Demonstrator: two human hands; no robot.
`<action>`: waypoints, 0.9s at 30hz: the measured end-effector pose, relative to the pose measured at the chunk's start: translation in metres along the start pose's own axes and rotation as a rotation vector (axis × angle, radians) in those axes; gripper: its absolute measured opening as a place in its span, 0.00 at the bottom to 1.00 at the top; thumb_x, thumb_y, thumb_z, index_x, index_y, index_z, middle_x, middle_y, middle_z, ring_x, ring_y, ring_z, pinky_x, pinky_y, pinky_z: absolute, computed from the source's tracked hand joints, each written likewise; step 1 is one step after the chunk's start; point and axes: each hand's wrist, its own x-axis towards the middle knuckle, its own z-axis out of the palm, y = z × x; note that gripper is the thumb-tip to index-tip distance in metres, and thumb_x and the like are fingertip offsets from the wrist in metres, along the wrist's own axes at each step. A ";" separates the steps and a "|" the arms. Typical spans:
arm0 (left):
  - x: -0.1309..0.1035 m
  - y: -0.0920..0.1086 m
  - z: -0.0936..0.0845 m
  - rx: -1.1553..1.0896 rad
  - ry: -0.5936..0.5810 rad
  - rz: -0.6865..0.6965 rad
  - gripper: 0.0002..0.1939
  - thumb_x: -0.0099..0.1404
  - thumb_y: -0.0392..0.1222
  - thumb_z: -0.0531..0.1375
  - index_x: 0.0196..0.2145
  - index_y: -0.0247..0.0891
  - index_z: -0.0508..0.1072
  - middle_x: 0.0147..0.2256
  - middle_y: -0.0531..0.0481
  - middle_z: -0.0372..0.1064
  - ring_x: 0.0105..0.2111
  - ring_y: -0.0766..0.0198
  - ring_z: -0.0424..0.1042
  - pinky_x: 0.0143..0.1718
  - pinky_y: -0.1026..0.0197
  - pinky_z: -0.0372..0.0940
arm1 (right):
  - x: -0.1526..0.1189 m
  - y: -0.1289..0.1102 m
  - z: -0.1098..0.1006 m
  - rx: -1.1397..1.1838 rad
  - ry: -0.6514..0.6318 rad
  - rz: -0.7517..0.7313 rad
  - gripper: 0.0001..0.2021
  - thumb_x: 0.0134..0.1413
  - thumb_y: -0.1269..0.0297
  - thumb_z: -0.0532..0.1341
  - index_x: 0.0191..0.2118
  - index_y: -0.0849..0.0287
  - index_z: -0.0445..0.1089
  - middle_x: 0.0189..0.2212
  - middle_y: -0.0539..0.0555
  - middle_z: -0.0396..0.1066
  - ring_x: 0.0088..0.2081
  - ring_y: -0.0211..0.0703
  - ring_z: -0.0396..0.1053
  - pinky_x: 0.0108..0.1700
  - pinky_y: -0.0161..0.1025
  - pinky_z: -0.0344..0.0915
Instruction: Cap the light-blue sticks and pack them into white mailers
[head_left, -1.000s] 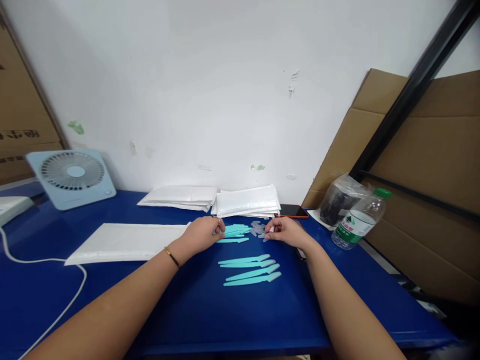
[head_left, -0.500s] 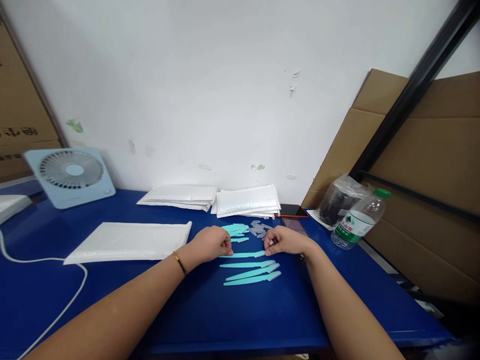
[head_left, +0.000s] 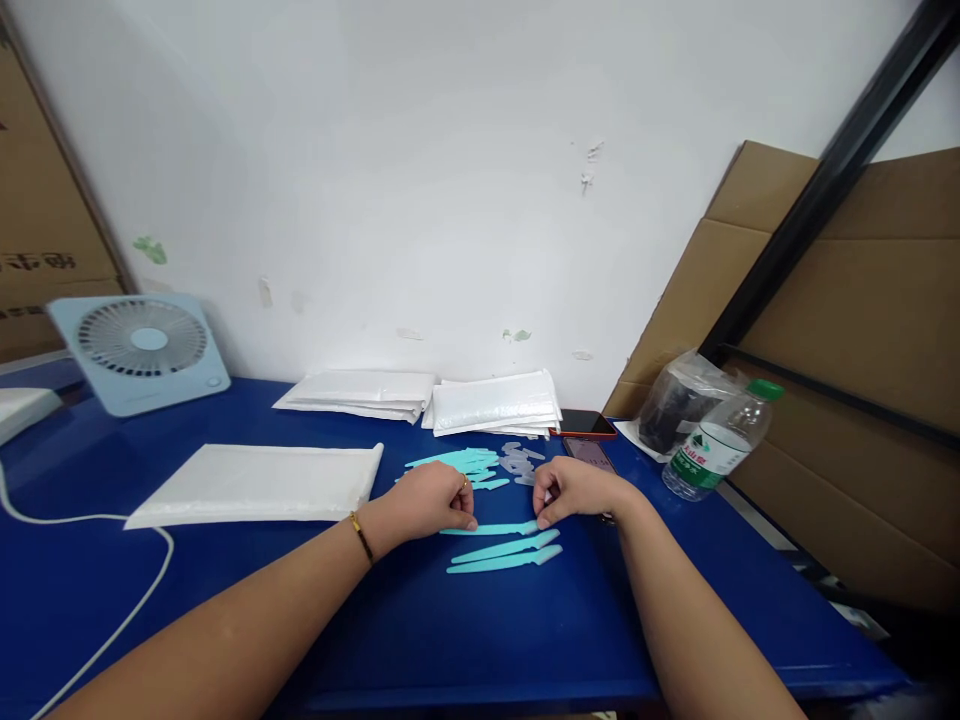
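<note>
A turquoise eyebrow razor [head_left: 501,529] lies crosswise between my hands on the blue table. My left hand [head_left: 435,499] pinches its handle end with thumb and fingers, and my right hand [head_left: 576,490] pinches its blade end, which the fingertips partly hide. Just in front, two more turquoise razors [head_left: 504,548] lie side by side with clear caps at their blade ends. Behind my left hand is a heap of turquoise razors [head_left: 466,460], partly covered by that hand. Small translucent caps [head_left: 517,460] are piled to the right of the heap.
White padded mailers [head_left: 495,402] are stacked against the wall, and another mailer [head_left: 262,484] lies left of my left hand. Two phones [head_left: 589,453] sit behind my right hand. A water bottle [head_left: 716,445] stands at right, a fan [head_left: 148,345] at far left.
Both hands have come slightly nearer me, from one razor to the one in front of it. The earlier razor has left its place between the hands; the heap shows more razors.
</note>
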 end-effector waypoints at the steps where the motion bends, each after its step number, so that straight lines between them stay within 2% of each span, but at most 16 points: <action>1: 0.001 -0.001 0.001 0.003 -0.006 -0.018 0.11 0.50 0.52 0.61 0.26 0.43 0.74 0.25 0.55 0.71 0.23 0.68 0.65 0.20 0.67 0.50 | 0.002 0.000 0.001 0.004 0.005 0.001 0.15 0.33 0.55 0.67 0.28 0.61 0.75 0.23 0.50 0.68 0.26 0.35 0.62 0.27 0.31 0.56; 6: 0.006 -0.010 0.000 0.061 0.024 -0.041 0.10 0.50 0.51 0.61 0.25 0.43 0.74 0.24 0.55 0.71 0.23 0.67 0.66 0.21 0.66 0.49 | 0.009 0.011 0.003 0.024 0.094 0.035 0.14 0.35 0.55 0.66 0.28 0.61 0.74 0.22 0.49 0.69 0.25 0.36 0.62 0.27 0.31 0.56; 9: 0.005 -0.012 -0.008 0.148 0.079 -0.052 0.08 0.51 0.49 0.61 0.24 0.43 0.73 0.24 0.55 0.71 0.24 0.66 0.66 0.23 0.65 0.50 | 0.010 0.018 0.001 0.022 0.263 0.130 0.13 0.36 0.56 0.65 0.27 0.61 0.74 0.23 0.51 0.71 0.26 0.38 0.64 0.27 0.32 0.57; 11: 0.002 -0.011 -0.014 0.229 0.164 -0.087 0.08 0.52 0.48 0.61 0.23 0.41 0.73 0.24 0.54 0.71 0.26 0.65 0.67 0.26 0.64 0.52 | 0.009 0.020 -0.002 0.024 0.397 0.179 0.13 0.36 0.56 0.64 0.28 0.61 0.74 0.25 0.52 0.72 0.26 0.39 0.65 0.27 0.33 0.57; 12: 0.001 -0.010 -0.016 0.252 0.207 -0.098 0.09 0.53 0.48 0.60 0.24 0.41 0.73 0.25 0.53 0.71 0.27 0.65 0.68 0.27 0.64 0.52 | 0.007 0.020 -0.003 0.030 0.422 0.177 0.14 0.37 0.56 0.64 0.28 0.61 0.74 0.25 0.53 0.72 0.27 0.39 0.65 0.27 0.33 0.58; 13: -0.001 -0.008 -0.017 0.252 0.233 -0.099 0.10 0.54 0.49 0.59 0.24 0.40 0.72 0.26 0.53 0.72 0.27 0.65 0.67 0.27 0.64 0.52 | 0.005 0.018 -0.004 0.036 0.404 0.156 0.14 0.36 0.55 0.65 0.28 0.61 0.74 0.25 0.53 0.72 0.27 0.39 0.65 0.27 0.33 0.58; 15: -0.003 -0.001 -0.015 0.189 0.223 -0.073 0.14 0.55 0.53 0.57 0.25 0.40 0.73 0.26 0.52 0.72 0.26 0.65 0.67 0.26 0.64 0.52 | -0.001 0.014 -0.006 0.045 0.273 0.086 0.16 0.33 0.54 0.66 0.29 0.61 0.74 0.24 0.51 0.70 0.26 0.37 0.64 0.27 0.32 0.57; 17: -0.004 0.005 -0.008 0.100 0.153 -0.031 0.17 0.53 0.58 0.57 0.26 0.41 0.73 0.25 0.52 0.71 0.25 0.66 0.66 0.23 0.65 0.51 | -0.006 0.008 -0.007 0.035 0.095 0.031 0.18 0.30 0.53 0.67 0.29 0.61 0.75 0.23 0.50 0.69 0.25 0.36 0.62 0.26 0.31 0.56; 19: -0.005 0.010 -0.001 0.046 0.071 -0.003 0.20 0.48 0.61 0.59 0.25 0.41 0.73 0.24 0.53 0.71 0.24 0.66 0.66 0.22 0.65 0.49 | -0.007 0.004 -0.006 0.020 -0.024 0.007 0.19 0.27 0.52 0.68 0.28 0.60 0.75 0.22 0.49 0.68 0.24 0.35 0.61 0.25 0.31 0.55; 22: -0.003 0.011 0.003 0.014 -0.006 0.008 0.19 0.43 0.60 0.63 0.25 0.42 0.73 0.24 0.55 0.70 0.24 0.67 0.66 0.21 0.65 0.49 | -0.004 0.000 -0.002 0.000 -0.046 -0.010 0.17 0.29 0.53 0.68 0.27 0.60 0.76 0.22 0.49 0.69 0.24 0.35 0.61 0.25 0.31 0.54; 27: 0.001 0.001 -0.006 0.090 0.023 -0.030 0.17 0.42 0.57 0.65 0.24 0.42 0.72 0.24 0.57 0.70 0.25 0.67 0.67 0.26 0.65 0.51 | 0.004 0.002 0.003 0.014 0.014 0.010 0.16 0.32 0.53 0.67 0.27 0.60 0.75 0.22 0.49 0.69 0.25 0.35 0.62 0.26 0.31 0.55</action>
